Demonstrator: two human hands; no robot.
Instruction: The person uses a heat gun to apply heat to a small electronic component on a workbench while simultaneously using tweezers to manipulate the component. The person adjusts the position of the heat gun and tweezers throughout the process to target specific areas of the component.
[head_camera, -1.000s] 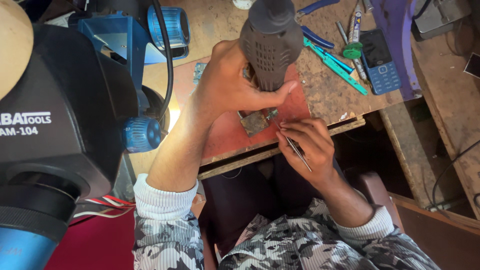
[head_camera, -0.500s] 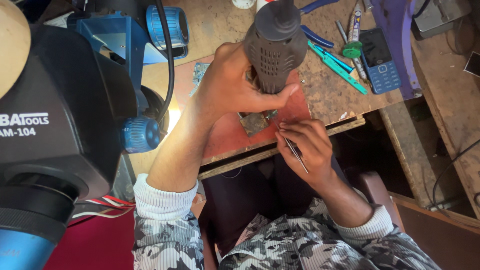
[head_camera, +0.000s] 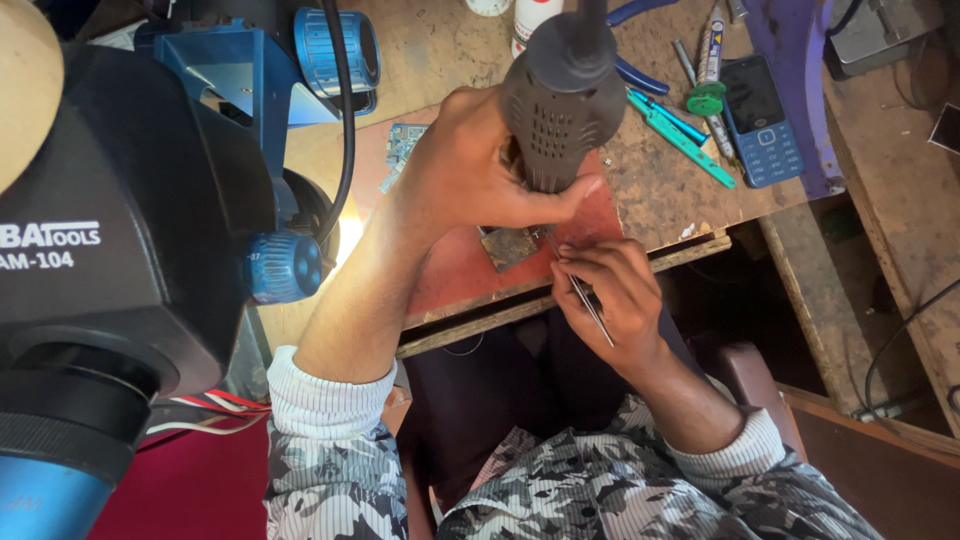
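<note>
Left hand (head_camera: 470, 170): clenched round the dark grey hot-air gun (head_camera: 563, 95), whose vented body stands nearly upright with the nozzle end pointing down, out of sight behind the hand

Right hand (head_camera: 610, 290): pinching thin metal tweezers (head_camera: 580, 290), tips angled up and in toward the board just ahead of the fingers

Circuit board (head_camera: 510, 245): small and dark, lying flat on the red mat (head_camera: 450, 270), directly under the left grip and touching or nearly touching the tweezer tips; which of the two I cannot tell

Stage of the work: judged from the pose, heat is on the board and the tweezers wait at a part; no component shows lifted off, so the removal or seating looks unfinished

What seems done: board laid on the mat, both tools taken up

Beyond the left grip: teal-handled tools (head_camera: 680, 135) and a blue keypad phone (head_camera: 760, 120) on the worktop (head_camera: 660, 200)

To the left of the left grip: a second small board (head_camera: 400, 145) at the mat's far edge, and a black microscope head (head_camera: 120, 220) with a blue knob
</note>
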